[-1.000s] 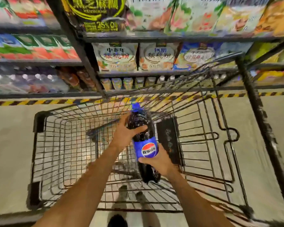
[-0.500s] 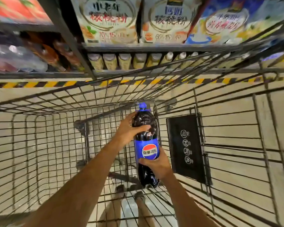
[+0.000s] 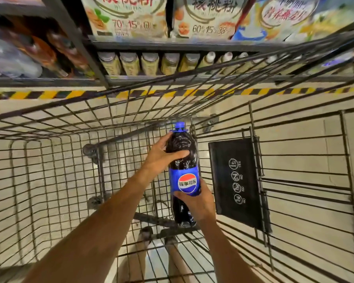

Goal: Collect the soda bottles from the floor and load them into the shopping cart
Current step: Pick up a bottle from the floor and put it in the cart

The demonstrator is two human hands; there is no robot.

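Head view. Soda bottle held low inside shopping cart, centre frame, cap toward 12 o'clock, base toward 6. Left grip wrapped round shoulder from 9 o'clock; right grip clasping body just under label. Full of dark liquid: probably heavy, firm, smooth-walled, slippery. Shoulder taper plus lower body judged safest hold.

Walnut powder boxes sit on the shelf board. Pale capped bottles line up beneath that board. Yellow-black hazard tape runs below it.
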